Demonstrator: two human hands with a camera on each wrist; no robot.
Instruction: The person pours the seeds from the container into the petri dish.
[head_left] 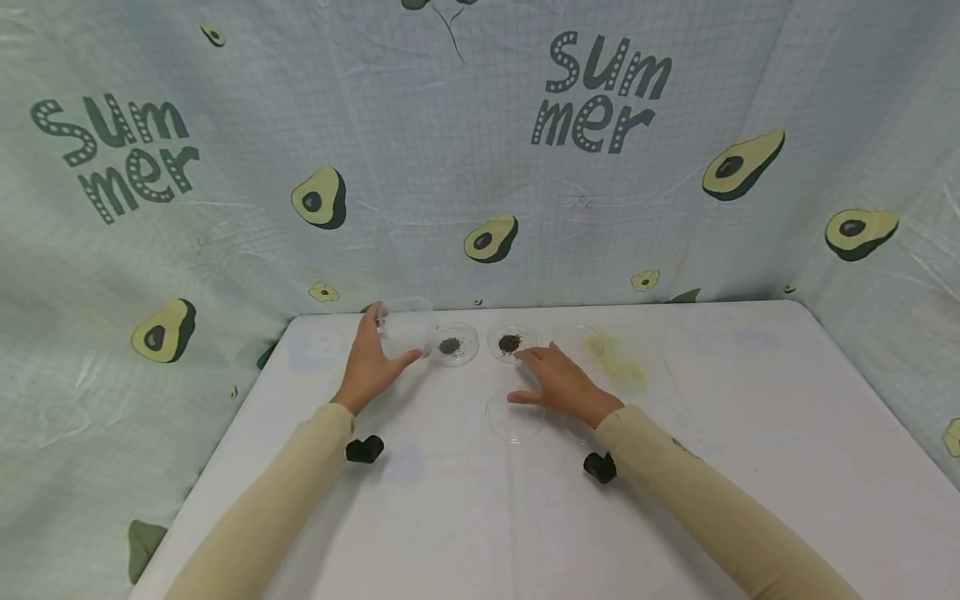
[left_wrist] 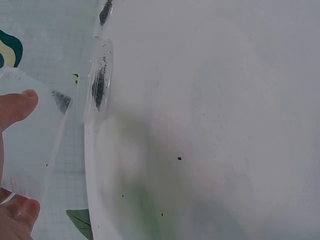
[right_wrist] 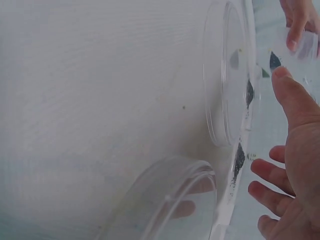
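Makeshift lab setup: petri dishes (head_left: 455, 344) w/ seeds on white table (head_left: 750, 467), avocado-print cloth backdrop (head_left: 480, 167).

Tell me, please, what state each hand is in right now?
Left hand: grips a clear plastic container, lifted.
Right hand: open, fingers relaxed over the empty clear dishes, holding nothing.

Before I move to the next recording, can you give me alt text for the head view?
On a white table, a person's left hand grips a clear plastic container, while the right hand lies open and flat beside two petri dishes holding dark seeds. An empty clear dish sits by the right hand's thumb; an avocado-print "Summer" cloth hangs behind.
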